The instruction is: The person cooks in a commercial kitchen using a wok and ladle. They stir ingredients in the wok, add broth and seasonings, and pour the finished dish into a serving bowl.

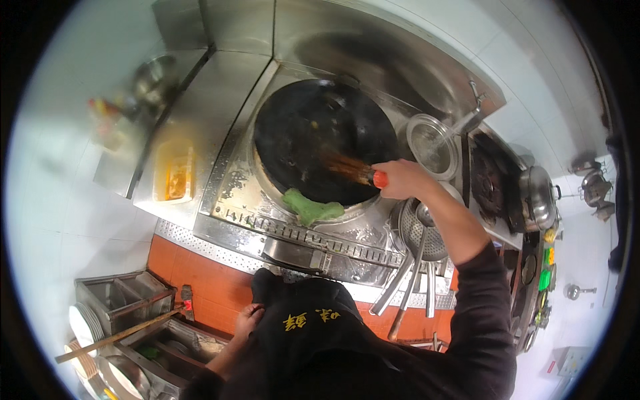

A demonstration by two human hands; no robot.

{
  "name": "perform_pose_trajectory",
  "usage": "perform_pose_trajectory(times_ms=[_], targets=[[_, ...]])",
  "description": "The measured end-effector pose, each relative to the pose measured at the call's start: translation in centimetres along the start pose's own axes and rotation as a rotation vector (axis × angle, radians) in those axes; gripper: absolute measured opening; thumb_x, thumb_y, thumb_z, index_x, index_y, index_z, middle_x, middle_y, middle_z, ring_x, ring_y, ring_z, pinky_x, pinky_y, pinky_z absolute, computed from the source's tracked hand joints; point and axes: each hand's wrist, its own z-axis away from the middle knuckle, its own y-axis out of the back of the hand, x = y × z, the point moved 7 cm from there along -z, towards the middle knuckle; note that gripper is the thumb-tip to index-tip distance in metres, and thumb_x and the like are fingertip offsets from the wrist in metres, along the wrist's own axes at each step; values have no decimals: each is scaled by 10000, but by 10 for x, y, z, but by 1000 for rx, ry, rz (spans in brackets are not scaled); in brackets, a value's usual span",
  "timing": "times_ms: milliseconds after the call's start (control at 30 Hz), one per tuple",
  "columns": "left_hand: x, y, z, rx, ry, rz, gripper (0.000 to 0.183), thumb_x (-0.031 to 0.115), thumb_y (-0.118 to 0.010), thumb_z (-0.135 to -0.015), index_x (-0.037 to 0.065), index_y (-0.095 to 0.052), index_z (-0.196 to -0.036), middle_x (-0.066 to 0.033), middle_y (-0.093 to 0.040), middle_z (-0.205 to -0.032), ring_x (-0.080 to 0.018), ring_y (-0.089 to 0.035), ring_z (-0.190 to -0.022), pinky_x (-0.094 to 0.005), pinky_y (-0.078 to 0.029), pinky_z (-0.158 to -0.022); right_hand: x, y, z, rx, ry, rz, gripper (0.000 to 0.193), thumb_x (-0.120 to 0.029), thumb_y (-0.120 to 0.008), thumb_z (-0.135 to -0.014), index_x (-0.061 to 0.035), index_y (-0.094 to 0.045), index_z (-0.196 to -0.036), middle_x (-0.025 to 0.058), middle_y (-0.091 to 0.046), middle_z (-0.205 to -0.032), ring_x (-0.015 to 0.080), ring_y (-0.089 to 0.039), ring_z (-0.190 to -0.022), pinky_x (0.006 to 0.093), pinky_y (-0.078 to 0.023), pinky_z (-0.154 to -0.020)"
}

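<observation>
My right hand (405, 179) grips a wok brush (353, 170) by its red end, with the brown bristles down inside a large black wok (300, 127). The bristles look smeared by motion. A crumpled green cloth (312, 208) lies over the near rim of the wok. Low on the left, my left hand (248, 320) is beside my dark apron (313, 333), its fingers curled; whatever it may hold is hidden.
Right of the wok stand a round metal pot (412, 137) under a tap (475, 115), then a perforated strainer (437, 243) and a ladle (419, 257). A yellowish tub (192, 175) sits left. Farther right is a lidded pot (539, 199); plates (85, 325) are stacked lower left.
</observation>
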Motion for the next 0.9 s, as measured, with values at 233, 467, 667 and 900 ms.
perform_pose_trajectory(times_ms=[233, 467, 667, 900], targets=[[-30, 12, 36, 161, 133, 288, 246, 134, -605, -929, -3, -638, -1130, -46, -654, -968, -122, -591, -882, -254, -470, -806, -38, -67, -133, 92, 10, -164, 829, -207, -693, -699, -164, -408, -1476, 162, -702, -986, 282, -699, -764, 403, -554, -740], [-39, 10, 31, 173, 197, 278, 295, 136, -603, -916, -13, -620, -1170, -83, -668, -1027, -143, -613, -947, -272, -483, -850, -35, -13, -30, -498, 69, -221, 873, -118, -688, -678, -176, -389, -1496, 147, -689, -828, 203, -636, -535, 319, -536, -603], [-41, 14, 37, 223, 197, 228, 296, 143, -609, -905, -18, -634, -1151, -102, -685, -1018, -159, -630, -943, -285, -487, -860, -33, -28, -104, -335, 42, -274, 841, -156, -700, -654, -166, -454, -1458, 141, -697, -842, 222, -646, -547, 347, -541, -611], [-34, 13, 25, 216, 199, 192, 281, 139, -610, -891, -24, -653, -1115, -112, -698, -1010, -159, -638, -931, -287, -493, -852, -29, -48, -76, -429, 111, -456, 860, -85, -690, -682, -173, -403, -1488, 133, -683, -911, 198, -615, -573, 317, -527, -587]])
